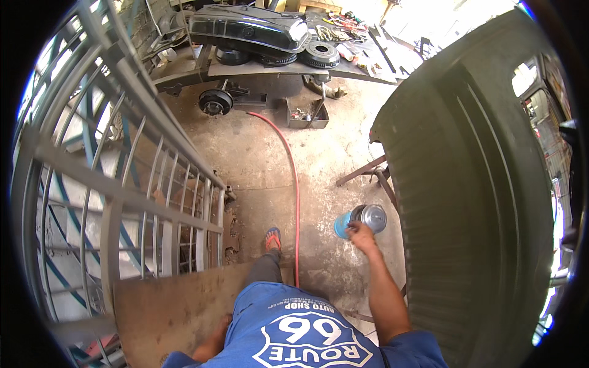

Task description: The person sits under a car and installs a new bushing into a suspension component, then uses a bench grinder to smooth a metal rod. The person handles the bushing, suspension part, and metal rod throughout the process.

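My right hand (362, 237) reaches forward and down, its fingers curled closed beside a round silver-lidded metal cup (373, 218) and a bright blue cylindrical container (342, 226). A dark part shows between the two. Exactly what the fingers grip is hidden. Low at the left, my left hand (224, 324) is close against my blue shirt, beside a brown board (178, 306); the shirt hides its fingers. To the right of my right arm stands a large dark green vehicle panel (466, 202), its ribbed side near the silver cup.
A red hose (296, 184) runs along the concrete floor. Left is a metal lattice frame (123, 190); a rusty stand (362, 170) supports the panel. Ahead, a workbench (264, 69) bears a black tank (245, 27), drums and tools. Below sit a metal box (308, 122) and a wheel hub (215, 102).
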Available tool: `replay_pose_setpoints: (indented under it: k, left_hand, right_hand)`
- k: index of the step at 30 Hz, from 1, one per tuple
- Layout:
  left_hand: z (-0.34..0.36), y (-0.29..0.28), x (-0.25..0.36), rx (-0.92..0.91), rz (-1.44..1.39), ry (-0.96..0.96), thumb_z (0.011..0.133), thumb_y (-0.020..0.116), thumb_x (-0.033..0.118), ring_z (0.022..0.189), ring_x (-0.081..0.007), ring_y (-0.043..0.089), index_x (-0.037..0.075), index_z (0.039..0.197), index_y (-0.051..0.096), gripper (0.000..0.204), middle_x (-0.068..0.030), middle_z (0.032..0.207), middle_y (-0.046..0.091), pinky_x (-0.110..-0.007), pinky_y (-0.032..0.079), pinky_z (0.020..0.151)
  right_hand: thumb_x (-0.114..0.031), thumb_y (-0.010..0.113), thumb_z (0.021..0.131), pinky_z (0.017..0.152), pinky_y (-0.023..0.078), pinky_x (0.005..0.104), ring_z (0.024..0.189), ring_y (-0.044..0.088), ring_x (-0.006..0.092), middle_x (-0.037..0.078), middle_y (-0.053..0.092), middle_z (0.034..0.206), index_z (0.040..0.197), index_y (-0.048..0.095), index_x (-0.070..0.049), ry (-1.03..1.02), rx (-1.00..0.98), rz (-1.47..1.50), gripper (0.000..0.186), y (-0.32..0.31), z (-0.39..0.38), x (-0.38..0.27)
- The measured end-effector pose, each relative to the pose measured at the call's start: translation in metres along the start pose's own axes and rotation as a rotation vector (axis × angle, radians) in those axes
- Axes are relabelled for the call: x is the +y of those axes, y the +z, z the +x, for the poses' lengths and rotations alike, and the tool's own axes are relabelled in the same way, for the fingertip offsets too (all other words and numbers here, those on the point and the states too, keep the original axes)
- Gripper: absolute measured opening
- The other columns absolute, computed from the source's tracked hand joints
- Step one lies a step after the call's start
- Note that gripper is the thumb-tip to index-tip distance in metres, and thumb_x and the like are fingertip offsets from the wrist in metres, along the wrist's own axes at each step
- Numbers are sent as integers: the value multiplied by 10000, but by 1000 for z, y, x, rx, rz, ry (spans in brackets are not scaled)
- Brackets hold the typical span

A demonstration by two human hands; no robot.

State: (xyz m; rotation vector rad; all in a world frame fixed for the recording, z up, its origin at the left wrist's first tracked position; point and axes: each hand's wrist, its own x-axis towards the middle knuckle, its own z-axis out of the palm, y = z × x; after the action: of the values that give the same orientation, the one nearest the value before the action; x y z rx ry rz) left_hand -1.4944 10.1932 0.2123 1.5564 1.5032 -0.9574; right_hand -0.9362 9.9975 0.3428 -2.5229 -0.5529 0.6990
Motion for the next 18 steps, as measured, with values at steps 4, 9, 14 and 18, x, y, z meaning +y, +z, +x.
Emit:
replay_pose_setpoints:
  k: [4, 9, 14, 18]
  left_hand:
    - [34, -127, 157, 159, 5, 141, 798, 842, 314, 652, -256, 717, 10, 875, 739, 330, -159, 756, 721, -408, 572, 607]
    - [82, -272, 337, 160, -310, 230, 798, 842, 337, 630, -234, 702, -82, 959, 672, 480, -153, 719, 705, -384, 568, 600]
    - [132, -341, 474, 235, -236, 198, 790, 845, 367, 632, -249, 699, -99, 968, 659, 533, -149, 719, 710, -390, 572, 628]
    - [163, -357, 556, 117, 9, 79, 745, 856, 452, 627, -256, 706, -38, 838, 716, 518, -146, 725, 730, -401, 563, 617]
  right_hand:
    - [-361, 710, 881, 930, 537, 376, 1033, 706, 291, 152, 747, 1061, 1243, 688, -77, -37, -215, 10, 461, -8, 70, -73]
    - [-345, 725, 881, 903, 550, 389, 1007, 708, 296, 168, 735, 1093, 1244, 677, -58, 126, -98, 196, 465, -42, 203, -66]
    - [-294, 771, 869, 804, 570, 383, 923, 712, 280, 190, 731, 1027, 1239, 659, -6, 231, 312, 386, 482, -122, 425, -36]
    - [-256, 792, 889, 604, 580, 333, 773, 651, 165, 116, 677, 1049, 1312, 600, -34, 172, 527, 848, 514, -201, 665, -13]
